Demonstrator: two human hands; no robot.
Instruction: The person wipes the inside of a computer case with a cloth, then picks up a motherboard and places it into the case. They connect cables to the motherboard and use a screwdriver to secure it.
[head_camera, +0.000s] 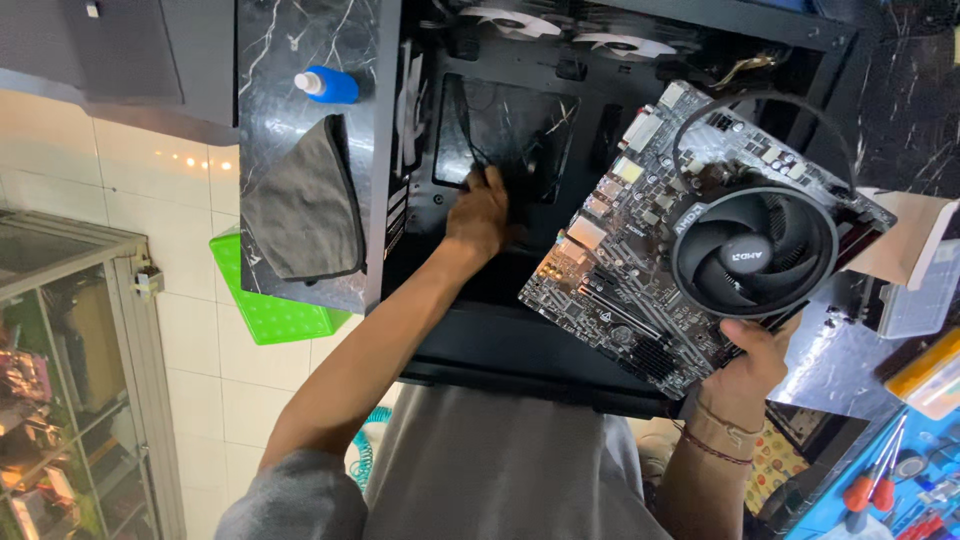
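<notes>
Black fibreglass, crowded with silver sockets, small chips and a finned heatsink, makes up the square computer motherboard (640, 270); a round black cooler fan (752, 252) sits on its 3 o'clock half, and a thin black cable loops from the fan up toward 12 o'clock; the board hangs tilted above the open black metal computer case (560, 150), which lies flat and fills the middle of the view. A pale oval sticker marks the fan hub and a light strip of lettering curves along the fan rim at 9 o'clock; its words are left unread. At 11 o'clock a small white bottle with a blue cap (326, 85) lies on its side on a dark marble-patterned panel (290, 40), with a folded grey cloth (305, 205) just below it; a bright green plastic tray (265, 305) shows at 8 o'clock; red-handled screwdrivers (868, 482) lie at 4 o'clock. The right hand (752, 362) grips the motherboard at its 5 o'clock corner, thumb over the top edge beside the fan, the other fingers hidden beneath. The left hand (480, 215) rests inside the case, knuckles bent and fingertips pressed to the case floor, clear of the board's 9 o'clock edge.
</notes>
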